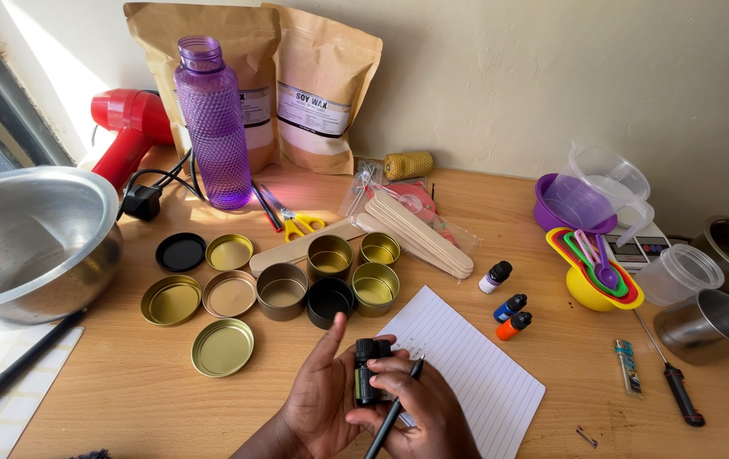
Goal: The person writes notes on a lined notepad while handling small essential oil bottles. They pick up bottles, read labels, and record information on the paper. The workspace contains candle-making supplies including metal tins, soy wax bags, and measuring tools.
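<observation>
left hand point(320, 399) low at the near edge of the bench point(126, 391), fingers up and spread, palm against a small dark bottle point(368, 371) with a black cap and a green label. right hand point(419, 399) closed round the same bottle from the right, fingers curled over its front, with a black pen point(392, 414) pinched between them and slanting down toward the near edge. bottle upright, clamped between both hands, just over the near left corner of a sheet of lined paper point(475, 374).

just beyond the hands, a cluster of open round tins point(330, 276), gold and black, with their lids point(221, 347) laid flat to the left. right of the paper, three little dropper bottles point(510, 308): white, blue, orange. further off, wooden sticks point(419, 234), yellow-handled scissors point(300, 223), a purple water bottle point(211, 123) and two brown paper pouches point(322, 89) against the wall. far left, a steel bowl point(24, 242) and a red hair dryer point(126, 127). far right, coloured measuring spoons point(594, 268), clear cups point(679, 274), a steel cup point(709, 327) and a screwdriver point(675, 382).
</observation>
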